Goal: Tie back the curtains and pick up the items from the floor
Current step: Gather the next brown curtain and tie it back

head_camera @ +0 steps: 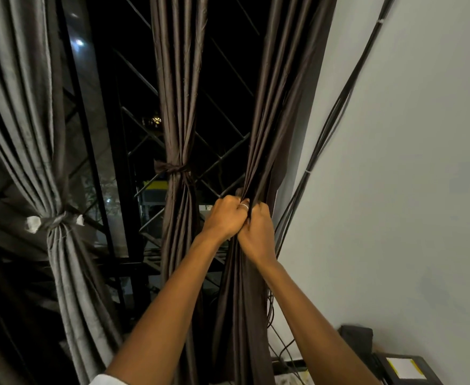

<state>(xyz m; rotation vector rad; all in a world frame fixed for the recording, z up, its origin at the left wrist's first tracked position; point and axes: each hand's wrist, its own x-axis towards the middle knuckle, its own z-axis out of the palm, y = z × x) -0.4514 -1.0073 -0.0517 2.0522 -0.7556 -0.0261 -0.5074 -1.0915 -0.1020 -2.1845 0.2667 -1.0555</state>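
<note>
Hands: left hand (224,218) and right hand (257,232) are both clenching the gathered right curtain (267,129), knuckles touching
Right curtain: hanging just beside the white wall (408,190), bunched at the grip
Other curtains: middle curtain (178,107) and left curtain (28,120) are sitting already tied
In the way: black cables (320,151) are running down the wall right behind the fists
Behind: window grille (228,145), dark outside

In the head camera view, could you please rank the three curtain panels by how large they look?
1. Left curtain, the widest, though it hangs nearest the camera, which may exaggerate it.
2. Right curtain, gathered in the left hand and right hand.
3. Middle curtain, the narrowest, already tied.
</note>
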